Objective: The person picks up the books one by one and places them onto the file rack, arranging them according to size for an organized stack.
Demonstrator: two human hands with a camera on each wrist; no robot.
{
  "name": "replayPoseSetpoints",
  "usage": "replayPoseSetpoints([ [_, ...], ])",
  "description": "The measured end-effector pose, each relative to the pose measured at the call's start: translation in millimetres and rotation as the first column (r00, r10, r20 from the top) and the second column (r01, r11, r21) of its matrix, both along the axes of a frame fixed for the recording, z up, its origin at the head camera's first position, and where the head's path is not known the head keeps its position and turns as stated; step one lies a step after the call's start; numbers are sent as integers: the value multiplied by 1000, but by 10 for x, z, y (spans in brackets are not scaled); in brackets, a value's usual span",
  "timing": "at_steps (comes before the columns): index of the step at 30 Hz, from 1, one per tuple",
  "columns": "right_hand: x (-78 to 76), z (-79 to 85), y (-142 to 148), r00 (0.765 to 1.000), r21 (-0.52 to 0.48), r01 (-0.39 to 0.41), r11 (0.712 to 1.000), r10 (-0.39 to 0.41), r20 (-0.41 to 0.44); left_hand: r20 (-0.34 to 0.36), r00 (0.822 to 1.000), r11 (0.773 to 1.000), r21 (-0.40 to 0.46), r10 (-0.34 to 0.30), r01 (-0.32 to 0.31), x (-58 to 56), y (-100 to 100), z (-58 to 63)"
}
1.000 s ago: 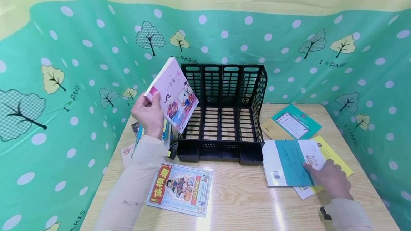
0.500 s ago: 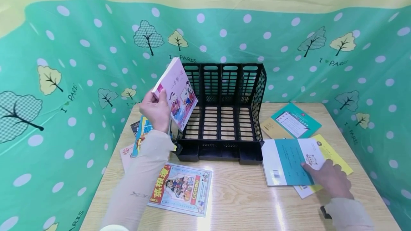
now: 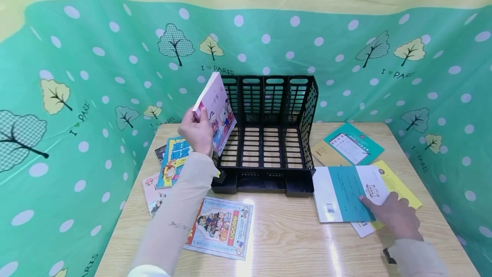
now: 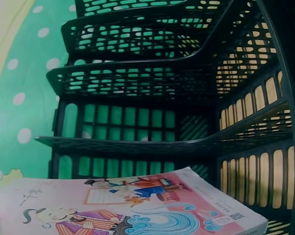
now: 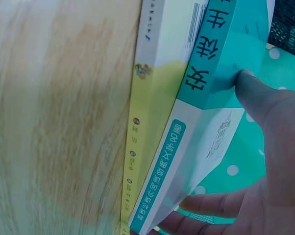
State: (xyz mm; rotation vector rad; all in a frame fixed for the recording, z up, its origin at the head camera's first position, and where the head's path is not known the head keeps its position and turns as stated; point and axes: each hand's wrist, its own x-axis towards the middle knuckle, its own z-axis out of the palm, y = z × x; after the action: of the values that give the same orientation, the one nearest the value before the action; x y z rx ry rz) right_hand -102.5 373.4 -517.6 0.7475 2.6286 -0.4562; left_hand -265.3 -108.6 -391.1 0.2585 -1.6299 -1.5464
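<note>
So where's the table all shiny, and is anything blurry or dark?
Head view: white glare streaks on the table, low down; right wrist: its grain looks blurry, characters on the teal-and-white book sharper; left wrist: the black rack looks dark.

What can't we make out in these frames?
Light-blue book: head view, left part behind the left sleeve.
Yellow book: head view, much of its cover under the white-and-teal book.
Barcode: head view, digits too small to read.
Pink book: left wrist view, cut off by the bottom edge.
Left grip: left wrist view, nearly all outside the left edge.
</note>
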Motion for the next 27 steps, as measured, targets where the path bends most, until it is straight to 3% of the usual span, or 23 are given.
replayPoseSetpoints([
  [5, 6, -13, -19, 1000, 3, 5, 1000, -5, 15, -17, 1000, 1000, -30, -6, 5, -63, 6, -115],
  [27, -13, -89, 11, 996, 19, 58, 998, -60, 63, 25, 999, 997, -67, 45, -43, -178, 89, -335],
])
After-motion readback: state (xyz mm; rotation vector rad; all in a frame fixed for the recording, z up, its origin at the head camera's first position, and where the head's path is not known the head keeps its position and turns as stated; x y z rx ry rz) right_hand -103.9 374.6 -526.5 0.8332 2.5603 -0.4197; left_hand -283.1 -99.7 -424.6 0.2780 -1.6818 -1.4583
